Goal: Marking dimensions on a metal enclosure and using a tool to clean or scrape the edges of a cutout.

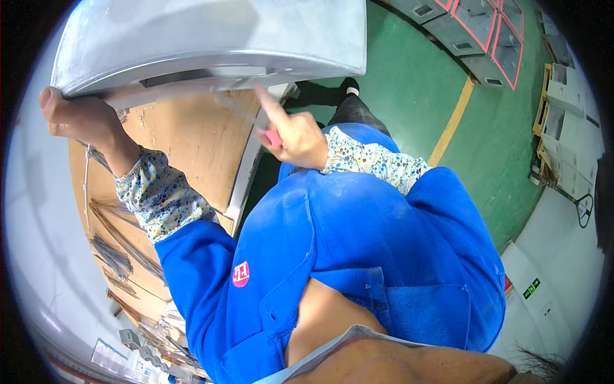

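A large grey sheet-metal box (288, 32) is at the upper left, with a long slot-like opening (204, 75) along its near side. Its lower left corner is gripped by my left hand (86, 121), thumb pointing up and fingers partly hidden by the box edge. My right hand (300, 141) is closed around a tool with a pinkish-red handle (274, 137), index finger stretched toward the slot. The tool's thin front end is smeared by motion, so its kind and whether it touches the metal cannot be made out.
Below the box is a wooden worktable (185, 147) with bundles of thin metal strips (112, 256) at the left. More metal boxes (467, 38), some edged in red, stand at the upper right. White boxes (563, 134) sit on pallets by the right wall. A yellow line (453, 121) crosses the green floor.
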Demonstrator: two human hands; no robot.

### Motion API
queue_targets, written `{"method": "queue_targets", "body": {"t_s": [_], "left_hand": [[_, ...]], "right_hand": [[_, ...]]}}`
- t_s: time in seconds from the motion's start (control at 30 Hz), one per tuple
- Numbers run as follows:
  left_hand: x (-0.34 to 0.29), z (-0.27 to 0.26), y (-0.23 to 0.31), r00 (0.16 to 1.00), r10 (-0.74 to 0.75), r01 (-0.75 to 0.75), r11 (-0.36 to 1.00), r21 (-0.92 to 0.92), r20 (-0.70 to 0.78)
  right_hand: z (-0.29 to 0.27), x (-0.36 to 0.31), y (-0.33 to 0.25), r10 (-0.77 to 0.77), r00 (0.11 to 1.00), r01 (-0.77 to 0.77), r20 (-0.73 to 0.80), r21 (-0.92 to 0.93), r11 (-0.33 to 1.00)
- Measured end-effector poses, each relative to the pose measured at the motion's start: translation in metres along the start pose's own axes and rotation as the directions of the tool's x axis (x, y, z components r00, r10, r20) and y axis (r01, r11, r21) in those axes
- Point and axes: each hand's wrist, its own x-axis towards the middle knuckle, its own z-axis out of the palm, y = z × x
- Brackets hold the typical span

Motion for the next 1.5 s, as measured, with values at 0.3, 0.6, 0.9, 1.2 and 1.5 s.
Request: {"method": "queue_targets", "body": {"t_s": [0.3,0.6,0.9,1.2,1.5], "left_hand": [[-0.001,0.000,0.012,0.997,-0.070,0.072,0.993,0.094,-0.030],[0.001,0.003,0.017,1.000,-0.007,0.007,0.983,0.182,-0.001],[0.002,0.002,0.010,0.992,0.117,-0.123,0.984,0.126,0.055],[0.004,0.015,0.010,0.989,0.149,-0.149,0.974,-0.173,-0.015],[0.004,0.011,0.018,0.986,0.134,-0.117,0.979,-0.165,0.099]], "right_hand": [[-0.001,0.011,-0.008,0.215,0.976,-0.217,0.030,0.168,0.962],[0.006,0.025,-0.006,0.089,0.995,-0.094,0.045,0.123,0.988],[0.003,0.021,0.003,0.110,0.994,-0.106,-0.017,0.158,0.982],[-0.005,-0.003,-0.004,0.399,0.910,-0.356,0.112,0.703,0.616],[0.012,-0.018,0.011,0.322,0.875,-0.439,0.362,0.873,0.210]]}}
